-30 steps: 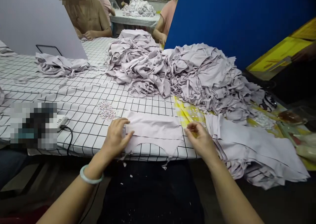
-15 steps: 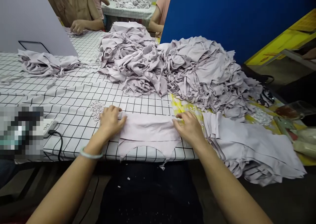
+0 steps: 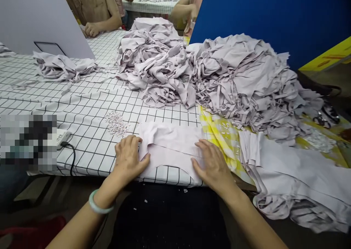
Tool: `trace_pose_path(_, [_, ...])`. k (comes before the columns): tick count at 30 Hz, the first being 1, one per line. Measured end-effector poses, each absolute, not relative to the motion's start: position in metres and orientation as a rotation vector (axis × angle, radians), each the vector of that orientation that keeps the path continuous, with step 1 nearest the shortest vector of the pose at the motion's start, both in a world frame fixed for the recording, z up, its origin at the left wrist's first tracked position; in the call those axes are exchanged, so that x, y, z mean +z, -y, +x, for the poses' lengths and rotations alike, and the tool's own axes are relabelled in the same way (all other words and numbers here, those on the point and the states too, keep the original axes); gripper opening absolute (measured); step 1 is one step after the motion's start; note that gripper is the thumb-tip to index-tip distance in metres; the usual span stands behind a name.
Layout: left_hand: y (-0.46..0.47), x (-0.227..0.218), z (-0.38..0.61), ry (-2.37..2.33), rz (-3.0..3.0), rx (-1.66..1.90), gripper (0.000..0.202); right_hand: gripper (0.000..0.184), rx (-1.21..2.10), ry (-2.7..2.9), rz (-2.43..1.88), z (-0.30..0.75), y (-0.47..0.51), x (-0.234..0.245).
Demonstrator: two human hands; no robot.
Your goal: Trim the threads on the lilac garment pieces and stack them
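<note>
A pale pinkish-grey garment piece [image 3: 175, 152] lies at the table's near edge, folded over, with a curved cut-out along its near side. My left hand [image 3: 130, 155] rests at its left end, thumb spread from the fingers and lying on the fabric; a pale green bangle [image 3: 95, 204] circles that wrist. At the other end, my right hand [image 3: 212, 165] touches the cloth with thumb and fingers apart. Both hands look open, with the fabric flat under the fingertips. Small white scraps [image 3: 116, 124] are scattered just beyond my left hand.
Two big heaps of similar fabric, a left heap [image 3: 156, 62] and a right heap [image 3: 244, 77], fill the back. A stack of pieces [image 3: 298, 179] hangs over the edge at right. A white device with a cable [image 3: 60, 137] sits left. Co-workers sit behind upright boards.
The view has shifted slightly. Both hands have come nearer my body and opened more over the garment piece. Its upper layer now lies askew, showing a slanting fold line.
</note>
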State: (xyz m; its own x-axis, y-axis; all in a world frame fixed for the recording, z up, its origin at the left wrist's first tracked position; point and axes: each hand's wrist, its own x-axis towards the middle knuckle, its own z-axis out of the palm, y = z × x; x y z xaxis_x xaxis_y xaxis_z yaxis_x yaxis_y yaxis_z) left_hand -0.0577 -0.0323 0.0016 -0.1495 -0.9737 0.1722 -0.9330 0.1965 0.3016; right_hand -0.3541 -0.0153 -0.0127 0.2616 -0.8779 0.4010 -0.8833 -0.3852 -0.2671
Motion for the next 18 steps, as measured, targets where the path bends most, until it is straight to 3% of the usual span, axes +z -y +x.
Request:
trace_pose_path(4, [0.049,0.002,-0.055,2.14,1.671,0.008,0.008,0.03,0.684,1.709,2.45,-0.354,0.019,-0.023])
trace_pose_path(10, [0.033,0.007,-0.023,2.064,1.638,-0.012,0.012,0.024,0.665,1.705,2.514,-0.371,0.018,-0.02])
trace_pose_path(15, [0.033,0.015,-0.029,2.08,1.547,-0.181,0.013,0.011,1.037,1.946,2.388,-0.378,0.029,-0.001])
trace_pose_path(18, [0.051,0.007,-0.045,2.28,1.451,-0.198,0.034,0.022,0.977,1.996,2.273,-0.372,0.057,-0.007])
